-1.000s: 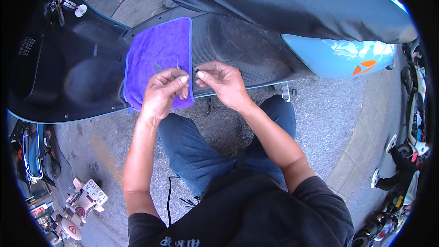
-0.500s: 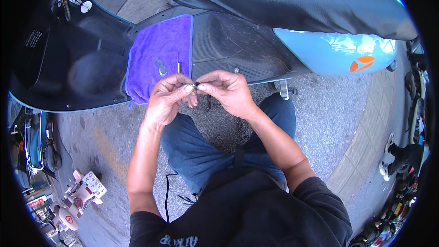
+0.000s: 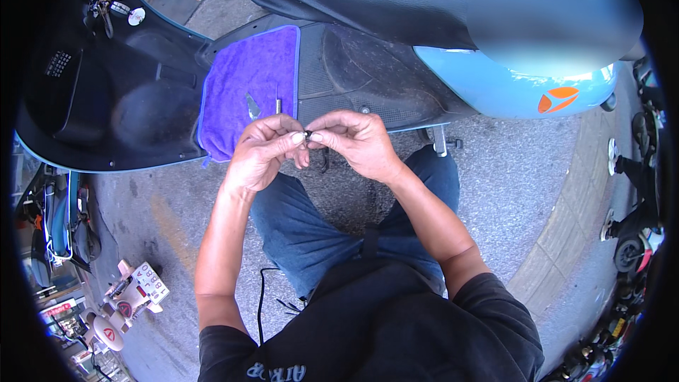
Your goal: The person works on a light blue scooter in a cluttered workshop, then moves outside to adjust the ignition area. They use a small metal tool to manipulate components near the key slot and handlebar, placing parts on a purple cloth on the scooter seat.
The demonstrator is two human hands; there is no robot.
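L hand [image 3: 265, 150] & R hand [image 3: 359, 145], apart 1 sec ago, now meet tip to tip, so work's at one spot. Both pinch tiny dark pc [image 3: 308, 134], details unclear.

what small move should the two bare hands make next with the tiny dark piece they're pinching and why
I'd shift the bare left hand and bare right hand slightly leftward, over the blue-trimmed purple fabric cloth. They pinch the tiny dark piece just right of that cloth in the picture, near rough grey pavement, so a slip might lose it.
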